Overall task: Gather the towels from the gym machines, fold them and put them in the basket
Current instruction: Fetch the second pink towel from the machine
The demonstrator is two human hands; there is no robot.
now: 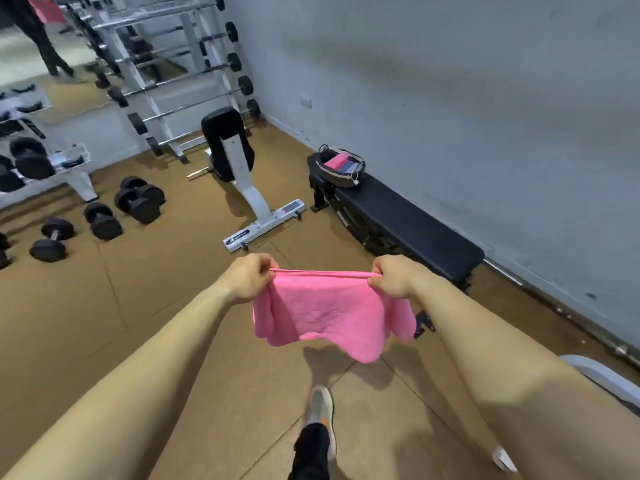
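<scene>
Left hand (pixel 250 279), right hand (pixel 393 277) pinch pink towel (pixel 325 311) top edge, mid-fold; far basket (pixel 341 167) on bench (pixel 398 216) already holds folded towels.

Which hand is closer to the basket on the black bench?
Right. The right hand grips the pink towel below the bench, on the basket's side. The left hand holds the towel's other corner, farther left.

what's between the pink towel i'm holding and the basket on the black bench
In the head view, only bare brown floor and the black padded bench top separate the pink cloth towel from the dark basket; nothing sits on that stretch.
</scene>
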